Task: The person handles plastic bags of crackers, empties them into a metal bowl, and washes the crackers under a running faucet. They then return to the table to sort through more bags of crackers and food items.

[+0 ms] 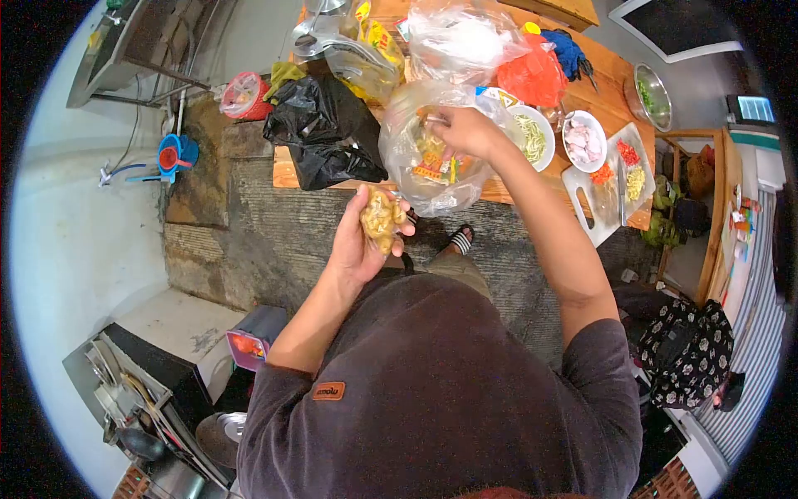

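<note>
Left hand (359,249) closed on yellow lump (381,218), held just off table (284,173) near edge. Clear bag (416,179) sits on that edge, up-right of lump, nearly touching. Right hand (465,131) at bag mouth, fingers curled; can't tell what it grips.

The big bag (424,166) was thin clear plastic, crinkly and shiny. The little packet (381,220) in the left hand (359,245) was the same sort of see-through film. The black bag (324,129) looked like glossy, wrinkled plastic, and the red bag (532,75) was thinner and half translucent. The bench (613,79) was bare wood, matt, with a warm grain. The bowl (633,91) at the far corner was polished metal, the chopping board (582,187) smooth white plastic, the white dish (582,117) glossy. The floor (249,216) looked rough and gritty, like concrete. The grey shirt (440,391) was soft matt cloth.
</note>
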Demonstrator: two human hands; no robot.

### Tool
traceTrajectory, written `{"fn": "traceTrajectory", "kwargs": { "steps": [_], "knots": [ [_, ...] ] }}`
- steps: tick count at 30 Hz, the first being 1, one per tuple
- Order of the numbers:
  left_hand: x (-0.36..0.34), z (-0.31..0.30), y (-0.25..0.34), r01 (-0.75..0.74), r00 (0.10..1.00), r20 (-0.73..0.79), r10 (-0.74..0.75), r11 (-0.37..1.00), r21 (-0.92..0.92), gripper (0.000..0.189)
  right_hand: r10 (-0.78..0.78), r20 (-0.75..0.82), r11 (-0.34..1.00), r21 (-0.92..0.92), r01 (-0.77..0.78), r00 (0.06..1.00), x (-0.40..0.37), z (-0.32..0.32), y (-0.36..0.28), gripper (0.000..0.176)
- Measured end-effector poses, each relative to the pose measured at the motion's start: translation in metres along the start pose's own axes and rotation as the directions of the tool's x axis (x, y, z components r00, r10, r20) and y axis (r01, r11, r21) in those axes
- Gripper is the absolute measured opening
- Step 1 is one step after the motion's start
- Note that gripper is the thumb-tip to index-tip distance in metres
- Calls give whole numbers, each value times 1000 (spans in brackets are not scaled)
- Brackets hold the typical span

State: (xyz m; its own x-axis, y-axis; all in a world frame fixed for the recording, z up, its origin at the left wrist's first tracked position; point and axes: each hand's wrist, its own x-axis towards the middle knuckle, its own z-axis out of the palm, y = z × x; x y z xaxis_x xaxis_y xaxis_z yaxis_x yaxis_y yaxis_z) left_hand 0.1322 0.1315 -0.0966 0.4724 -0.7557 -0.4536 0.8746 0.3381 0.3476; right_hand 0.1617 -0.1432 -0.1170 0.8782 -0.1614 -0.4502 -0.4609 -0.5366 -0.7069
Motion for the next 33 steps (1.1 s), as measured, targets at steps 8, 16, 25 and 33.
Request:
{"fn": "traceTrajectory", "kwargs": {
  "steps": [8, 16, 25, 33],
  "knots": [
    [11, 3, 7, 76, 994, 83, -72, 996, -43, 46, 7, 77, 951, 307, -31, 997, -42, -1, 7, 36],
    [21, 3, 25, 112, 989, 102, -104, 991, -78, 44, 164, -89, 764, 642, -69, 982, -83, 11, -4, 32],
    [9, -17, 30, 90, 978, 193, -75, 993, -72, 43, 295, -412, 806, 591, 7, 862, -144, 23, -8, 27],
    [-31, -10, -15, 183, 978, 79, -192, 978, 102, 45, 93, -422, 948, 314, 49, 902, -195, 84, -66, 28]
  ]
}}
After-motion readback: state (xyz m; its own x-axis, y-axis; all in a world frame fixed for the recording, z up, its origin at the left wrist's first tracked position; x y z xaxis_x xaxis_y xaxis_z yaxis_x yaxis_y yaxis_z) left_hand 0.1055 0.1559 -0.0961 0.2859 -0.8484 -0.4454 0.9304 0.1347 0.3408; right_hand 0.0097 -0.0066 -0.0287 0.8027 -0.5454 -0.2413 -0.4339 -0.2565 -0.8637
